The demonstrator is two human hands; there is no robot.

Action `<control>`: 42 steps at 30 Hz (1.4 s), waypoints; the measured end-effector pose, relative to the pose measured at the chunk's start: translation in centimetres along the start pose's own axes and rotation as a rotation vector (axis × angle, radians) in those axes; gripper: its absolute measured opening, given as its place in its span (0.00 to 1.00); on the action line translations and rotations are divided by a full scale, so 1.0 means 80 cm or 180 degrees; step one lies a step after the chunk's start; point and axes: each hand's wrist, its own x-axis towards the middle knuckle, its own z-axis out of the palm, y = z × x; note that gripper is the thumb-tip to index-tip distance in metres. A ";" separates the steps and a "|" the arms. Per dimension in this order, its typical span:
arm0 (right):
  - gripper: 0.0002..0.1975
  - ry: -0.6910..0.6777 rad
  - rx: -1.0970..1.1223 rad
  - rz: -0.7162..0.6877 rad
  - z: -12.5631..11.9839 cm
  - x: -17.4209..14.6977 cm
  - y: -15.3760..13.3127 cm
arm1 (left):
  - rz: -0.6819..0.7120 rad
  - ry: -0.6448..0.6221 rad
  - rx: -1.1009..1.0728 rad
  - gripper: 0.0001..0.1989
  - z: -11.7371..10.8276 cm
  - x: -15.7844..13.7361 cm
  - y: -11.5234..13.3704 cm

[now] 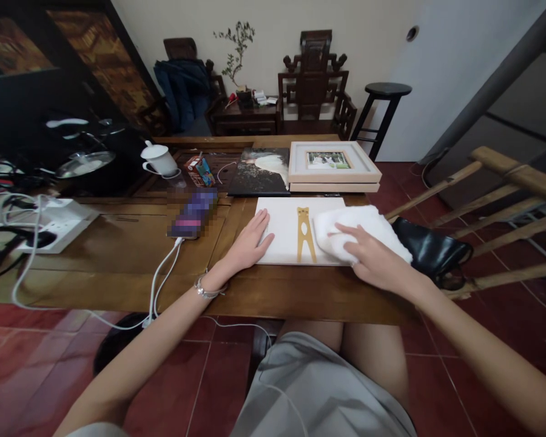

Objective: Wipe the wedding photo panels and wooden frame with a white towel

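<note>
A flat white rectangular board [282,233] lies near the table's front edge. On its face is a gold-brown cat-shaped piece [303,233] with two long legs and an oval hole. My left hand [251,240] rests flat on the board's left end, fingers stretched out. A folded, fluffy white towel [368,227] covers the board's right part and hangs past its edge. My right hand [368,252] grips this towel and presses it against the board, index finger extended; the fingertips partly sink into the cloth.
Behind the board lie stacked light wood picture frames [295,164] and a dark picture panel [250,173]. Left stand a charging phone [193,212], a small carton [200,172], a lidded white cup [160,159] and a power strip [66,224]. A black bag [430,249] sits by a wooden chair [505,176].
</note>
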 end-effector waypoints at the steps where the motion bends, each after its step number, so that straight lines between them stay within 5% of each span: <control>1: 0.13 -0.0050 0.0064 -0.0048 -0.001 -0.015 -0.009 | -0.0016 -0.0003 0.0001 0.32 -0.001 0.000 0.001; 7: 0.15 -0.0373 0.0239 -0.0030 -0.021 -0.044 -0.028 | -0.0016 0.0029 -0.0032 0.31 -0.001 0.000 0.001; 21: 0.16 -0.0025 -0.0443 0.0299 -0.004 0.104 0.037 | 0.0048 0.0099 -0.0059 0.31 0.003 -0.001 -0.005; 27: 0.17 -0.0060 -0.0476 0.0000 0.014 0.059 0.012 | 0.0078 0.0090 -0.0054 0.30 0.003 0.000 -0.004; 35: 0.18 -0.0467 -0.0059 -0.0254 -0.013 -0.031 -0.053 | -0.0021 0.0017 -0.0013 0.31 -0.001 0.001 0.002; 42: 0.15 -0.0709 0.0035 0.0109 -0.039 -0.012 -0.041 | -0.0023 0.0045 -0.0062 0.31 0.000 0.001 0.001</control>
